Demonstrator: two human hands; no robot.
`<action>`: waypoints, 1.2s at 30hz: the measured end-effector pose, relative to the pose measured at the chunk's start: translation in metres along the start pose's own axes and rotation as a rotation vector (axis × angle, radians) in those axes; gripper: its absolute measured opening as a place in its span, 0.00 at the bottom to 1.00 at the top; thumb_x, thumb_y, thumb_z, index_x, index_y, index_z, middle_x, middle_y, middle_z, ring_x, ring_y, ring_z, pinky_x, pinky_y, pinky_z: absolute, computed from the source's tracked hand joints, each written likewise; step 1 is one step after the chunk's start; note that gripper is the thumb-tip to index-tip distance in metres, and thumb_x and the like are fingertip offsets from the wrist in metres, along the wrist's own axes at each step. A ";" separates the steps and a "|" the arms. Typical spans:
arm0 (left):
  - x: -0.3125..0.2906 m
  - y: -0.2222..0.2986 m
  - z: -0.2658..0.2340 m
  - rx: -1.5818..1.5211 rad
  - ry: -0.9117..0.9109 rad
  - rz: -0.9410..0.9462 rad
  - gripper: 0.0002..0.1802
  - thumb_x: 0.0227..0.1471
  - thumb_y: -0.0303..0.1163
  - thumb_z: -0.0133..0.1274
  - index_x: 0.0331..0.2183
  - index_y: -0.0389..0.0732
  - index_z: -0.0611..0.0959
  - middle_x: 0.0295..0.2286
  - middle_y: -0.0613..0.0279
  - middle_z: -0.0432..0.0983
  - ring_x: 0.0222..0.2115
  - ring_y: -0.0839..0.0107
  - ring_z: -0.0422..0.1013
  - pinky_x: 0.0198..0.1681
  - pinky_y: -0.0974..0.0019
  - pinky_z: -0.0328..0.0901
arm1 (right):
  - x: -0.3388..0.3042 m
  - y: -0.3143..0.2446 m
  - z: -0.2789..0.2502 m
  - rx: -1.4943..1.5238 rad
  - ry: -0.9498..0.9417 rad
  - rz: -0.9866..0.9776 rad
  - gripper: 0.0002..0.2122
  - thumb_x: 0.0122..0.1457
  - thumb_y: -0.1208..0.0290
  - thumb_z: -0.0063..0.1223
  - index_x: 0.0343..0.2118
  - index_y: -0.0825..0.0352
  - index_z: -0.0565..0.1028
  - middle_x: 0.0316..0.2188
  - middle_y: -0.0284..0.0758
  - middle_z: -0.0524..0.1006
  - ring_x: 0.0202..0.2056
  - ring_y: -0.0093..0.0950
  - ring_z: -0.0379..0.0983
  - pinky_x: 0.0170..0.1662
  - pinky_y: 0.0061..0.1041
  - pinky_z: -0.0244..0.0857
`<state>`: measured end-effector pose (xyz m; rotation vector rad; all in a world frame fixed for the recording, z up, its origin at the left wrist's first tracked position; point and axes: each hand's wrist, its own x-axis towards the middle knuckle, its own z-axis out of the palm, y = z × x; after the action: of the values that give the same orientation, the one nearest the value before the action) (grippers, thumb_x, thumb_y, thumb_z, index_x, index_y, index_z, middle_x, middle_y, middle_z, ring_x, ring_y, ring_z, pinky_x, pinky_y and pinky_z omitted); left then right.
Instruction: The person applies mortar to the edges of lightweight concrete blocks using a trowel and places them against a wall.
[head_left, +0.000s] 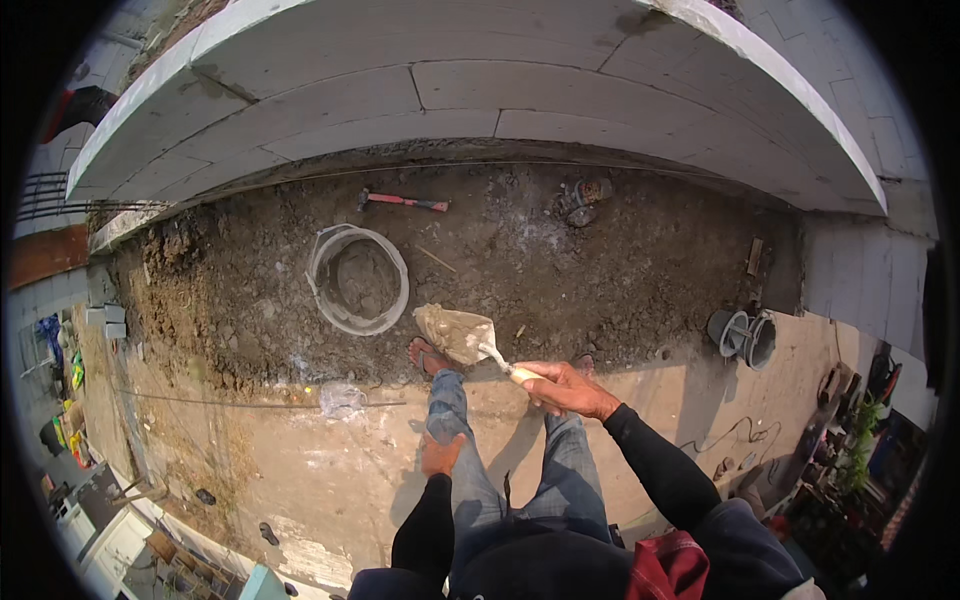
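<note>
My right hand (566,389) is wrapped round the pale handle of a trowel (489,349). The blade points left and carries a heap of grey wet mortar (452,332). Just left of the blade stands a grey bucket (402,290) with more mortar low inside it; the trowel is apart from its rim. My left hand (443,455) rests against my left knee, its fingers mostly hidden by the angle. My sandalled left foot (430,358) is right below the trowel blade, at the edge of the dirt.
A block wall (480,90) curves across the far side, with a string (360,172) along its base. A red-handled hammer (405,202) lies on the soil beyond the bucket. Farther right are a dirty container (592,192) and nested buckets (760,342). A thin rod (300,404) lies at left.
</note>
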<state>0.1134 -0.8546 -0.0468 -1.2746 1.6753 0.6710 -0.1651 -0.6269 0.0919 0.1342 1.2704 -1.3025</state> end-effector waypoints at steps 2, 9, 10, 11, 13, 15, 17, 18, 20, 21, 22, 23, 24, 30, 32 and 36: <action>0.009 -0.019 0.001 -0.287 0.058 0.110 0.64 0.39 0.62 0.65 0.63 0.27 0.59 0.59 0.31 0.62 0.61 0.44 0.61 0.61 0.55 0.59 | -0.077 0.007 -0.024 -0.026 0.102 -0.048 0.27 0.68 0.58 0.50 0.67 0.59 0.62 0.21 0.22 0.68 0.17 0.12 0.62 0.20 0.17 0.58; -0.003 0.042 -0.027 -0.185 0.024 0.002 0.51 0.48 0.53 0.62 0.65 0.41 0.60 0.57 0.50 0.67 0.51 0.47 0.69 0.44 0.31 0.65 | -0.328 0.077 -0.113 0.267 0.521 -0.288 0.26 0.68 0.57 0.48 0.66 0.59 0.62 0.28 0.23 0.72 0.18 0.12 0.64 0.20 0.15 0.59; -0.014 0.084 -0.021 -0.170 0.007 0.095 0.51 0.48 0.53 0.62 0.65 0.41 0.60 0.56 0.50 0.68 0.51 0.47 0.69 0.44 0.32 0.66 | -0.352 0.093 -0.124 0.312 0.595 -0.333 0.26 0.68 0.57 0.48 0.66 0.60 0.62 0.28 0.24 0.72 0.18 0.12 0.63 0.20 0.16 0.59; -0.027 0.129 -0.006 -0.133 -0.024 0.192 0.51 0.48 0.53 0.62 0.65 0.41 0.60 0.56 0.50 0.68 0.51 0.48 0.70 0.44 0.34 0.66 | -0.380 0.119 -0.134 0.370 0.688 -0.371 0.26 0.68 0.58 0.47 0.66 0.60 0.61 0.28 0.25 0.71 0.18 0.13 0.63 0.21 0.16 0.59; -0.059 0.181 0.011 -0.103 -0.080 0.312 0.51 0.49 0.53 0.63 0.65 0.40 0.60 0.56 0.49 0.68 0.50 0.48 0.70 0.44 0.36 0.67 | -0.417 0.140 -0.153 0.467 0.829 -0.405 0.26 0.69 0.58 0.47 0.66 0.61 0.61 0.28 0.26 0.71 0.18 0.13 0.63 0.20 0.16 0.58; -0.086 0.214 0.025 -0.104 -0.120 0.413 0.50 0.49 0.53 0.63 0.65 0.40 0.60 0.56 0.49 0.69 0.49 0.49 0.71 0.44 0.39 0.68 | -0.435 0.155 -0.170 0.549 0.955 -0.436 0.26 0.68 0.57 0.47 0.66 0.61 0.61 0.28 0.26 0.72 0.18 0.12 0.64 0.18 0.15 0.57; -0.105 0.264 0.040 0.014 -0.058 0.644 0.48 0.49 0.51 0.63 0.63 0.37 0.64 0.54 0.49 0.71 0.48 0.53 0.73 0.43 0.48 0.70 | -0.447 0.153 -0.187 0.655 0.995 -0.515 0.26 0.68 0.56 0.47 0.66 0.62 0.60 0.27 0.26 0.71 0.17 0.12 0.63 0.18 0.15 0.57; -0.115 0.288 0.050 0.072 -0.032 0.751 0.47 0.50 0.50 0.63 0.63 0.35 0.65 0.53 0.48 0.72 0.47 0.56 0.73 0.43 0.53 0.71 | -0.451 0.151 -0.198 0.719 1.005 -0.555 0.27 0.68 0.56 0.46 0.66 0.61 0.60 0.27 0.26 0.70 0.17 0.12 0.63 0.18 0.15 0.57; -0.175 0.347 0.088 0.133 -0.028 0.839 0.42 0.49 0.50 0.62 0.58 0.32 0.72 0.51 0.43 0.74 0.51 0.55 0.73 0.51 0.57 0.67 | -0.468 0.159 -0.228 0.801 1.117 -0.579 0.26 0.69 0.56 0.46 0.66 0.61 0.60 0.26 0.26 0.70 0.15 0.13 0.62 0.16 0.15 0.56; -0.203 0.364 0.093 0.148 -0.003 0.882 0.40 0.49 0.50 0.62 0.55 0.30 0.75 0.50 0.40 0.75 0.52 0.54 0.72 0.54 0.58 0.66 | -0.474 0.159 -0.240 0.842 1.119 -0.599 0.26 0.69 0.56 0.46 0.65 0.61 0.60 0.26 0.26 0.71 0.15 0.13 0.62 0.16 0.15 0.56; -0.196 0.382 0.090 0.041 0.038 0.950 0.35 0.49 0.48 0.62 0.49 0.28 0.80 0.42 0.44 0.81 0.44 0.57 0.77 0.50 0.60 0.68 | -0.475 0.149 -0.255 0.878 1.094 -0.642 0.25 0.69 0.56 0.46 0.64 0.61 0.61 0.26 0.27 0.71 0.15 0.13 0.62 0.15 0.15 0.56; -0.190 0.396 0.079 0.013 0.081 0.981 0.32 0.49 0.47 0.63 0.46 0.28 0.82 0.38 0.46 0.82 0.41 0.60 0.78 0.47 0.61 0.69 | -0.475 0.137 -0.269 0.914 1.069 -0.684 0.25 0.69 0.56 0.46 0.64 0.61 0.62 0.25 0.27 0.71 0.15 0.14 0.62 0.15 0.16 0.55; -0.197 0.417 0.089 -0.005 0.089 1.002 0.30 0.49 0.47 0.63 0.43 0.28 0.83 0.35 0.48 0.83 0.37 0.62 0.78 0.45 0.62 0.70 | -0.480 0.139 -0.288 0.911 1.075 -0.685 0.24 0.69 0.55 0.45 0.63 0.61 0.62 0.25 0.27 0.71 0.15 0.14 0.62 0.15 0.16 0.55; -0.369 0.607 0.159 0.145 0.219 1.266 0.23 0.50 0.44 0.63 0.22 0.32 0.81 0.17 0.57 0.75 0.19 0.73 0.69 0.28 0.64 0.66 | -0.534 0.130 -0.378 0.985 1.160 -0.671 0.21 0.69 0.56 0.45 0.60 0.61 0.64 0.24 0.28 0.71 0.14 0.15 0.62 0.14 0.17 0.55; -0.426 0.687 0.177 0.158 0.179 1.411 0.24 0.50 0.45 0.64 0.21 0.33 0.79 0.16 0.58 0.73 0.18 0.73 0.68 0.27 0.64 0.65 | -0.560 0.108 -0.394 1.042 1.168 -0.698 0.21 0.69 0.56 0.46 0.60 0.60 0.65 0.24 0.28 0.71 0.14 0.15 0.62 0.14 0.17 0.56; -0.569 0.838 0.238 0.216 0.085 1.673 0.22 0.53 0.44 0.61 0.23 0.32 0.81 0.17 0.57 0.74 0.18 0.72 0.68 0.26 0.63 0.64 | -0.601 0.086 -0.441 1.152 1.192 -0.746 0.21 0.68 0.55 0.46 0.60 0.59 0.65 0.24 0.29 0.71 0.14 0.16 0.63 0.14 0.18 0.56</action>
<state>-0.5612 -0.1291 0.2718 0.5608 2.5532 1.2522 -0.2216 0.0859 0.3187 1.5524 1.3344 -2.6937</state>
